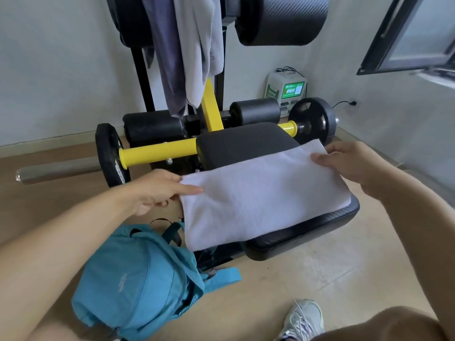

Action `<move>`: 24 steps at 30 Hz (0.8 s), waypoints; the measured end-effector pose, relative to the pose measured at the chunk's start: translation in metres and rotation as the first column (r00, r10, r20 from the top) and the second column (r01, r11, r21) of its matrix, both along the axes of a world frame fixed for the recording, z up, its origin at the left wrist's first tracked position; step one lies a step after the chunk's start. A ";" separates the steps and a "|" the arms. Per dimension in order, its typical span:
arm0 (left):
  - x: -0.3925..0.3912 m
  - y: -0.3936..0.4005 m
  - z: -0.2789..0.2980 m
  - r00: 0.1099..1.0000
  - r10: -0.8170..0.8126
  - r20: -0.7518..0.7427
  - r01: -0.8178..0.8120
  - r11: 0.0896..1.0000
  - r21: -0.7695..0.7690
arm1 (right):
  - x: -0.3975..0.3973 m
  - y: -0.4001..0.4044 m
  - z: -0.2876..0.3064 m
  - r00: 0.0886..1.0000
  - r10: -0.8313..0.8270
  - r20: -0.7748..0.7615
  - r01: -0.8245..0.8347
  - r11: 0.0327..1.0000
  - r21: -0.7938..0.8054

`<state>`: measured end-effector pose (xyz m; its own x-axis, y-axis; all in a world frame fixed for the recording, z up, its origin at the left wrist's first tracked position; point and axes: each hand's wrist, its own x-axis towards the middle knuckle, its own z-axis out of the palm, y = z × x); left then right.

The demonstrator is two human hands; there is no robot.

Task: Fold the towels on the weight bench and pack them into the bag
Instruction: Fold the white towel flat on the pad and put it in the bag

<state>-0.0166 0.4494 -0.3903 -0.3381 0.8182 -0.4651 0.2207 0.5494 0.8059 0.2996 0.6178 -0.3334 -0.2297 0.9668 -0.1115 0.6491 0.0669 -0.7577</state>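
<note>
A white towel (261, 193), folded into a flat rectangle, is lying across the black seat pad of the weight bench (246, 141), its near left corner overhanging the pad's edge. The left hand (157, 190) is pinching the towel's left corner, thumb lying on top of the cloth and the other fingers curling beneath it. The right hand (349, 161) is gripping the far right corner, thumb on the upper face and fingers wrapping behind the edge. A blue bag (138, 284) is sitting on the tan floor (320, 271) just left of the bench's near end, below the left forearm; whether its zipper is undone cannot be told. Two more towels, one dark grey (165, 57) and one light grey (197, 45), are hanging from the upright frame behind the seat. Weight plates (109, 153) are sitting on the yellow bar (157, 152) at either side. A sneaker (304, 321) is showing at the bottom edge.
</note>
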 end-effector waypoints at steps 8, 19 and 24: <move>0.004 0.018 0.033 0.832 0.503 -0.233 -0.049 0.486 0.873 | 0.001 0.003 0.014 0.804 0.148 -0.576 0.139 0.895 0.424; 0.014 -0.006 0.000 0.777 -0.186 -0.601 0.455 0.826 0.333 | 0.047 0.002 0.002 0.787 0.180 0.590 -0.337 0.927 0.167; 0.020 -0.007 0.006 0.827 -0.073 -0.557 0.383 0.798 0.465 | 0.010 -0.031 0.014 0.903 0.265 0.338 -0.391 0.834 0.389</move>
<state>0.0032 0.4429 -0.3839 -0.1576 0.9558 0.2482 0.7240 -0.0591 0.6872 0.3101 0.5873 -0.3199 -0.5654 0.7995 0.2027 0.6956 0.5943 -0.4037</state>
